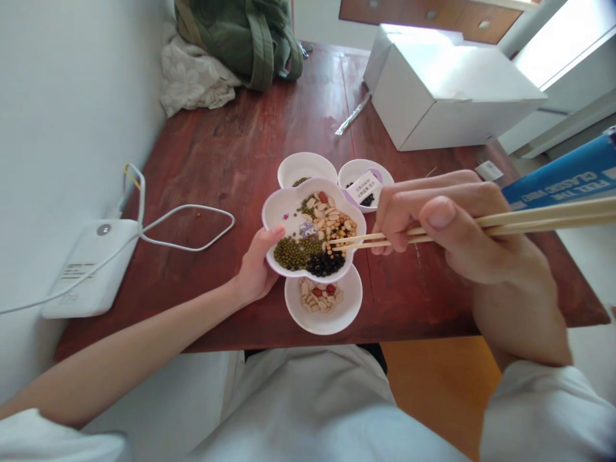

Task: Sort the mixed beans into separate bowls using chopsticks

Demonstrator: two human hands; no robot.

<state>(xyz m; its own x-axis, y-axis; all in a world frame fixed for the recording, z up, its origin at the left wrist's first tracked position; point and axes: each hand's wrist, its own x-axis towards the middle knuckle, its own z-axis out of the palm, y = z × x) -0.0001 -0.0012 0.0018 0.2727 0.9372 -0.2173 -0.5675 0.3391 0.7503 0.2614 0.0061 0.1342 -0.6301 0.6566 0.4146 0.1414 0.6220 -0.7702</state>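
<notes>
My left hand (pixel 260 263) grips the left rim of a flower-shaped plate (pixel 282 208), thumb on top. Mung beans (pixel 296 253), black beans (pixel 326 263), peanuts (pixel 327 215) and yellow soybeans (pixel 347 228) lie on it in partly mixed heaps. In my right hand (pixel 443 224) is a pair of chopsticks (pixel 373 240), their tips among the beans near the plate's middle right. Close to me, partly under the plate, a white bowl (pixel 353 301) holds peanuts. Behind the plate stand a bowl (pixel 308 163) with mung beans and a bowl (pixel 353 170) with black beans, both partly hidden.
On the reddish wooden table (pixel 216 167) a white box (pixel 447 96) stands at the back right. A green bag (pixel 235 38) and patterned cloth (pixel 192 77) lie at the back left. A white device (pixel 91 269) with a cable (pixel 192 206) sits by the left wall. A blue box (pixel 568 173) is far right.
</notes>
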